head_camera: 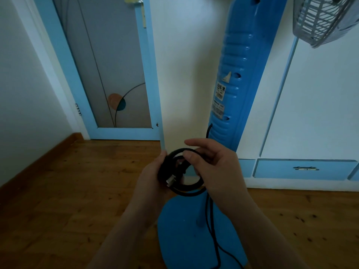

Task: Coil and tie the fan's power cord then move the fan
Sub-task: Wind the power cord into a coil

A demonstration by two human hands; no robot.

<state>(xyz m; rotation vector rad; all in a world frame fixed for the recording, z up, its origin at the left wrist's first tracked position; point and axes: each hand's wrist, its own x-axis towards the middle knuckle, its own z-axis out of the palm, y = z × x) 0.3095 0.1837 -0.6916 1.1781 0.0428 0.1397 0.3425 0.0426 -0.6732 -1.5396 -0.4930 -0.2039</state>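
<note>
Two hands meet low in front of the fan (239,65), both forearms reaching up from the bottom of the view. The left hand (153,171) comes in from the left with its back toward me. Its fingers are curled round the left side of the black cord (186,190), which is gathered into a few round loops held in the air between the hands. The right hand (215,167) comes in from the right, wrist bent a little. Its thumb and a bent finger pinch the top of the loops, while its forefinger stretches out straight above them, touching nothing. The plug (170,180) sits at the lower left of the loops, just beside the left palm, its metal prongs pointing down and left.

The bundle hangs above the fan's round blue base (186,235), which stands on the wooden floor (68,200). One loose strand drops from the loops and trails across the base. Another bit of cord shows at the foot of the blue column, behind the right hand. The grille (326,18) is at the top right. A door (108,65) with a blue frame stands to the left, and a blue drawer (303,169) sits low on the right.
</note>
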